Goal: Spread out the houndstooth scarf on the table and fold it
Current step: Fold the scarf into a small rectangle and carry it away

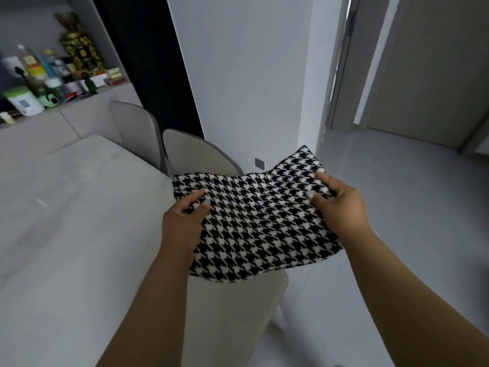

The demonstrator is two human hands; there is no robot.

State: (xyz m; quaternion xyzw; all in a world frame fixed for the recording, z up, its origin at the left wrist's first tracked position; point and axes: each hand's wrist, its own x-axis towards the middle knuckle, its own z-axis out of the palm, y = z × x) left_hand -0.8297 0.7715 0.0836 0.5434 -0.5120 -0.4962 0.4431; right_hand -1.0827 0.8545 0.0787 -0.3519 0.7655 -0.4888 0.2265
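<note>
The black-and-white houndstooth scarf is a folded, roughly rectangular bundle held in the air, just right of the pale table and above a chair. My left hand grips its left edge, thumb on top and fingers underneath. My right hand grips its right edge the same way, thumb and forefinger lying on the cloth. The scarf sags slightly between the two hands and touches no surface.
Three grey chairs stand along the table's right side: the nearest chair under the scarf, a second chair, and a third chair further back. A counter at far left carries bottles and jars. Open floor lies right.
</note>
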